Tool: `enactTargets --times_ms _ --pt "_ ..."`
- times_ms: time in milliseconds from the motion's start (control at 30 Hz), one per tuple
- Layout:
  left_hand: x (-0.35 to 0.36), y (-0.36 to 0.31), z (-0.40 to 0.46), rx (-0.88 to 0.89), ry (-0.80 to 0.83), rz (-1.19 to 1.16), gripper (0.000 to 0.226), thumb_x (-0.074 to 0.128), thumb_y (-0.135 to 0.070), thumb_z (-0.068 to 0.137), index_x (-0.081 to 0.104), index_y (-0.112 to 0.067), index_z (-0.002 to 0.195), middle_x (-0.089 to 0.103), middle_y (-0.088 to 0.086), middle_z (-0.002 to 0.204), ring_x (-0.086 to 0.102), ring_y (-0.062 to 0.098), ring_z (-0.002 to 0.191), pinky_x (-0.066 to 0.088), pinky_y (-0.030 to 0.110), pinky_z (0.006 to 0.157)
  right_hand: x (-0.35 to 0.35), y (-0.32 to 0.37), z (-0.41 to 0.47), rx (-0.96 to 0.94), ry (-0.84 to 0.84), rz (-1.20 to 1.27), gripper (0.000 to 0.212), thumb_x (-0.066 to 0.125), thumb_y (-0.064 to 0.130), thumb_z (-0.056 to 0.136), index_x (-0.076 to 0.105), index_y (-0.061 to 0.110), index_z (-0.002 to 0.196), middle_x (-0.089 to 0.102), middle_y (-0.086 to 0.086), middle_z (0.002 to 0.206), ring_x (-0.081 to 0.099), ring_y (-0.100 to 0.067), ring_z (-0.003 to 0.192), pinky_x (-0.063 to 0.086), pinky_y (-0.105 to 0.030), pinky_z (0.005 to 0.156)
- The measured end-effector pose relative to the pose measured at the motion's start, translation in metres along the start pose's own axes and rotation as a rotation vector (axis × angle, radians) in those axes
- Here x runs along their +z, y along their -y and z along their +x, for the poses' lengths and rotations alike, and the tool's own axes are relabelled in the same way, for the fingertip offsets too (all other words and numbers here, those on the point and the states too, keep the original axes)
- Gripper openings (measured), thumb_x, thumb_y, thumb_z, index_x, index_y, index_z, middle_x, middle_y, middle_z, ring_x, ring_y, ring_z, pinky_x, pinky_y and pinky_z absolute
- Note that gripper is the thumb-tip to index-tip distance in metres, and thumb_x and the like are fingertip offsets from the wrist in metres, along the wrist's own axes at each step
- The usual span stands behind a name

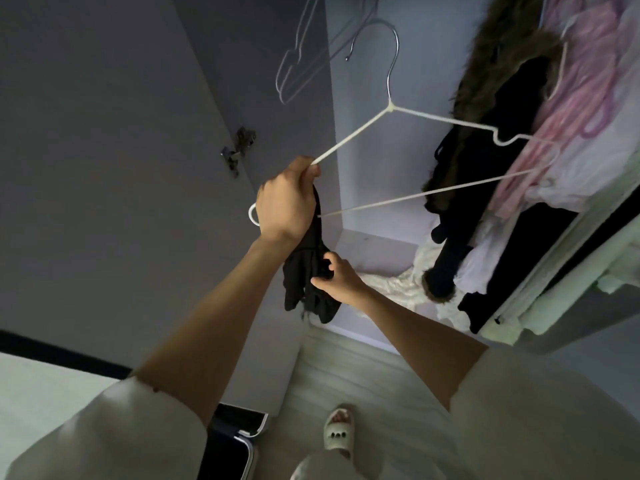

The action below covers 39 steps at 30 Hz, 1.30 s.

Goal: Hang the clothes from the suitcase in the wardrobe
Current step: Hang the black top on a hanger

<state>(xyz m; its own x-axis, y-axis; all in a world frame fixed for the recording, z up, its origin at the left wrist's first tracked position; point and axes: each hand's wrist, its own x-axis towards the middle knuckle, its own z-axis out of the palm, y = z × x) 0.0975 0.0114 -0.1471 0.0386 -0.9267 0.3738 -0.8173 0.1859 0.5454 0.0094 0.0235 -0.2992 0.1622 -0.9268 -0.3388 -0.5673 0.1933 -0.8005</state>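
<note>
A white wire hanger [391,109] with a metal hook is held up in front of the open wardrobe [374,244]. My left hand [285,202] grips the hanger's left end together with the top of a small black garment [308,282] that hangs down from it. My right hand [337,275] pinches the garment's lower part from the right. A dark suitcase [235,434] shows at the bottom edge, partly hidden by my left sleeve.
Inside the wardrobe hang a fur-trimmed black coat [498,140] and pink and white clothes [581,109] on the right. Empty wire hangers [301,64] hang at the top left. The open wardrobe door [138,150] stands on the left. White fabric [398,282] lies on the wardrobe floor.
</note>
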Motion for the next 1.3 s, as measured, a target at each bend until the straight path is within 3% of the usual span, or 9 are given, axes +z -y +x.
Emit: enactTargets --times_ms 133,333,600,767,867,1000,1167,1233,1300 --pt "-0.012 0.012 0.004 -0.043 -0.043 -0.055 0.026 0.039 -0.027 0.099 0.061 -0.014 0.103 0.047 0.001 0.066 0.054 0.035 0.076 0.027 0.03 0.06 0.011 -0.005 0.014 0.082 -0.018 -0.12 0.058 0.06 0.035 0.084 0.037 0.011 0.132 0.048 -0.017 0.127 0.049 -0.036 0.117 0.043 -0.043 0.099" --pt "-0.016 0.026 0.006 -0.122 -0.059 -0.053 0.026 0.037 -0.025 0.099 0.06 -0.014 0.103 0.059 0.015 0.075 0.056 0.039 0.082 0.034 0.034 0.064 0.001 -0.025 0.007 0.079 -0.183 -0.115 0.026 0.05 0.004 0.086 0.043 -0.002 0.11 0.057 -0.022 0.109 0.057 -0.037 0.099 0.04 -0.03 0.07" --pt "0.002 0.059 -0.012 -0.262 -0.034 -0.061 0.027 0.036 -0.019 0.099 0.061 -0.01 0.102 0.055 0.01 0.072 0.056 0.042 0.085 0.04 0.041 0.081 -0.044 -0.064 -0.013 0.156 -0.276 -0.395 0.035 0.05 0.002 0.081 0.054 -0.001 0.116 0.048 -0.023 0.12 0.048 -0.039 0.111 0.039 -0.037 0.096" --pt "0.014 0.068 -0.023 -0.298 -0.018 -0.04 0.028 0.035 -0.015 0.099 0.061 -0.009 0.103 0.065 0.02 0.091 0.056 0.043 0.09 0.039 0.041 0.083 -0.071 -0.084 -0.031 0.208 -0.411 -0.496 0.041 0.052 0.002 0.083 0.051 0.003 0.123 0.033 -0.017 0.136 0.031 -0.037 0.125 0.036 -0.041 0.1" --pt "0.019 0.068 -0.023 -0.306 -0.007 -0.008 0.027 0.035 -0.016 0.099 0.061 -0.011 0.105 0.067 0.018 0.096 0.056 0.041 0.094 0.038 0.039 0.086 -0.082 -0.087 -0.031 0.249 -0.417 -0.537 0.042 0.054 0.007 0.084 0.049 0.004 0.125 0.035 -0.017 0.133 0.033 -0.037 0.124 0.038 -0.043 0.099" --pt "0.021 0.065 -0.024 -0.311 -0.003 0.001 0.028 0.035 -0.017 0.099 0.061 -0.011 0.105 0.066 0.02 0.098 0.056 0.042 0.096 0.037 0.039 0.086 -0.093 -0.093 -0.032 0.423 -0.375 -0.375 0.032 0.047 0.01 0.085 0.051 -0.003 0.114 0.049 -0.024 0.122 0.049 -0.04 0.114 0.046 -0.044 0.091" --pt "0.024 0.066 -0.025 -0.322 0.012 0.04 0.028 0.033 -0.017 0.099 0.06 -0.013 0.106 0.065 0.02 0.099 0.055 0.041 0.097 0.035 0.038 0.087 -0.104 -0.099 -0.042 0.546 -0.418 -0.194 0.04 0.047 0.019 0.09 0.047 -0.001 0.125 0.055 -0.022 0.121 0.053 -0.038 0.112 0.045 -0.039 0.088" --pt "0.025 0.068 -0.025 -0.32 0.024 0.06 0.029 0.032 -0.019 0.1 0.06 -0.013 0.107 0.065 0.02 0.1 0.055 0.04 0.099 0.034 0.038 0.089 -0.111 -0.097 -0.042 0.562 -0.459 0.012 0.037 0.047 0.017 0.092 0.048 -0.004 0.123 0.059 -0.023 0.114 0.058 -0.037 0.103 0.047 -0.041 0.086" --pt "0.027 0.07 -0.027 -0.314 0.033 0.077 0.03 0.031 -0.018 0.1 0.059 -0.012 0.108 0.065 0.019 0.102 0.054 0.039 0.101 0.032 0.038 0.09 -0.115 -0.091 -0.043 0.576 -0.467 0.409 0.02 0.048 0.01 0.093 0.055 -0.005 0.104 0.063 -0.021 0.088 0.063 -0.03 0.074 0.05 -0.038 0.074"
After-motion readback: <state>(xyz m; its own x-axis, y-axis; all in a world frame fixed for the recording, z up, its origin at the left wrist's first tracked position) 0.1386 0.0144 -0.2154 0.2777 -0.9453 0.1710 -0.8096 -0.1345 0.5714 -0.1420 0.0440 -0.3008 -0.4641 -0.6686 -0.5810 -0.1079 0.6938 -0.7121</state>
